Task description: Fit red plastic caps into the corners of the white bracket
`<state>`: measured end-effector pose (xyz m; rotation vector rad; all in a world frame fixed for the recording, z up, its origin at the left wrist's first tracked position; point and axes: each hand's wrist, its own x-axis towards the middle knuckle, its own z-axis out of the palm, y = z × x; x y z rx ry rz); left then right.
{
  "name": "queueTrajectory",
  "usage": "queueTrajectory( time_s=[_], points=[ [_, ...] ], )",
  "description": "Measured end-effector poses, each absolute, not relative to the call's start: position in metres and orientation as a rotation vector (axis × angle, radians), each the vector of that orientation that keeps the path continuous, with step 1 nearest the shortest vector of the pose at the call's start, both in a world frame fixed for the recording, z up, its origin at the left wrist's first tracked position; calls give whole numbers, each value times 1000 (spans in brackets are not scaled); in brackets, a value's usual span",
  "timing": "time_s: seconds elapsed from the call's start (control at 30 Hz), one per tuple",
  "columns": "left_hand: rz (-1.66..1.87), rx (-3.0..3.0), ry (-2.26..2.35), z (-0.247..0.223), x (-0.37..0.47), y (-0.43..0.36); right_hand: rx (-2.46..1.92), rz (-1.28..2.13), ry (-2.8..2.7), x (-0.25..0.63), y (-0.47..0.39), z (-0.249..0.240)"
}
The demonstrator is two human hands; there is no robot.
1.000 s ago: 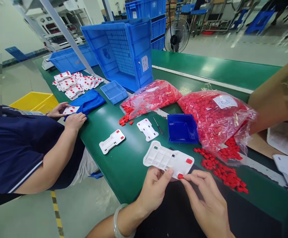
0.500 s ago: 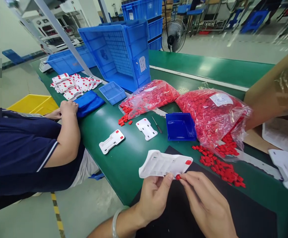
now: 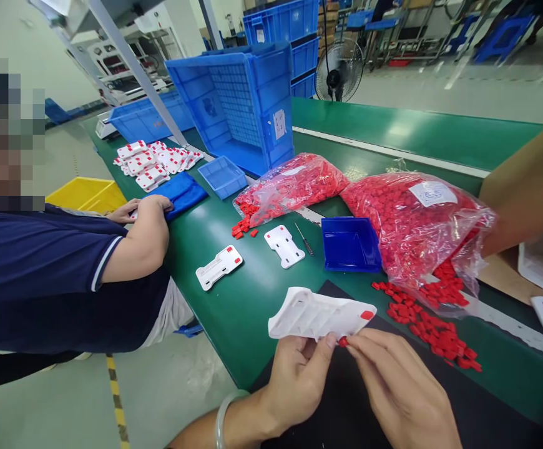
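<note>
Both hands are seen at the bottom edge. A white plastic plate is pinched along its near edge by the thumb and fingers of the left hand, whose wrist carries a pale bangle. A small red piece is gripped between the fingertips of the right hand and pressed against the near corner of the plate. The plate is held tilted, just above the green table and over the far edge of a black mat. It is white, ribbed on its upper face, and one red piece is already seated at its right end.

How the red piece meets the plate is hidden by the fingertips. The right forearm is cut off by the frame.

Far left of the plate, a co-worker in a dark blue shirt is seated, both hands resting by a blue cloth; what those hands hold cannot be made out. Behind the cloth a heap of finished plates is laid out. Beyond the held plate, two more white plates are lying flat, with a small screwdriver and a dark blue tray to their right. Two clear bags of red pieces are set behind them, and loose red pieces are spilled to the right of the plate. A tipped blue crate and a fan are seen further back, on a factory floor. A brown carton is cut off at the right edge.
</note>
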<state>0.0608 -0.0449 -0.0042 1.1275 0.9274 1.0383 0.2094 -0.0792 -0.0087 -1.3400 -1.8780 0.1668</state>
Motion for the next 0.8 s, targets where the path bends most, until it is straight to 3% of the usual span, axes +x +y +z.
queueTrajectory(
  time_s=[0.27,0.7,0.8],
  points=[
    [1029,1136,874,-4,61,-48,-1611,529,-1531,204,-85,-15],
    [1049,1014,1003,-4,62,-53,-1523,678,-1320,188,-86,-13],
    [1084,930,991,-6,58,-52,-1429,839,-1196,187,-82,-13]
  ],
)
